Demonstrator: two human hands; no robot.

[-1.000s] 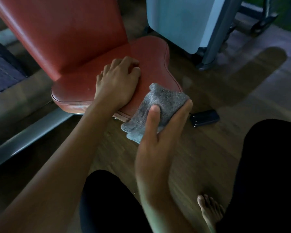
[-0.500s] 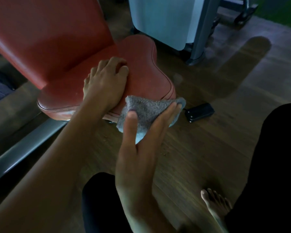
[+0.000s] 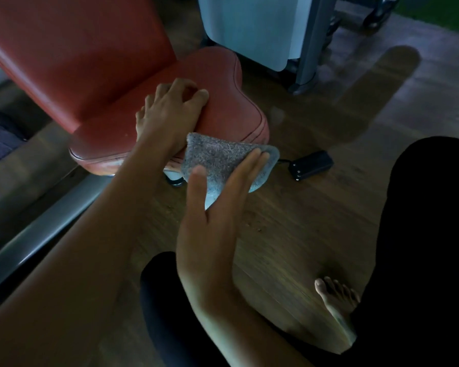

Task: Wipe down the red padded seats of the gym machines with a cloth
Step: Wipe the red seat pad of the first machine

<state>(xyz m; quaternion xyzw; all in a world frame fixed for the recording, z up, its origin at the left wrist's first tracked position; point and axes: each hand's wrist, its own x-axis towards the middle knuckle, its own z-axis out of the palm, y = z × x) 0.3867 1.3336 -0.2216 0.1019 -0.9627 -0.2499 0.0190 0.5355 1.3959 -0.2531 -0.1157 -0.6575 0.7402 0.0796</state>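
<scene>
A red padded seat [image 3: 223, 83] with a red backrest [image 3: 77, 49] stands low at the upper left. My left hand [image 3: 170, 112] rests on the seat top, fingers curled, holding nothing. My right hand [image 3: 217, 197] holds a grey cloth [image 3: 217, 157] against the seat's front edge, with the thumb on the near side and the fingers stretched flat across the cloth. The cloth covers part of the seat's front rim.
A small black device [image 3: 310, 165] lies on the wooden floor [image 3: 302, 221] just right of the cloth. A pale blue panel [image 3: 249, 27] and grey machine post [image 3: 310, 43] stand behind the seat. A grey frame rail [image 3: 45, 229] runs at left. My bare foot [image 3: 337, 300] and dark-clad legs are below.
My right hand has carried the cloth from the seat's right corner down and leftward along the front edge. The left hand has stayed on the seat top.
</scene>
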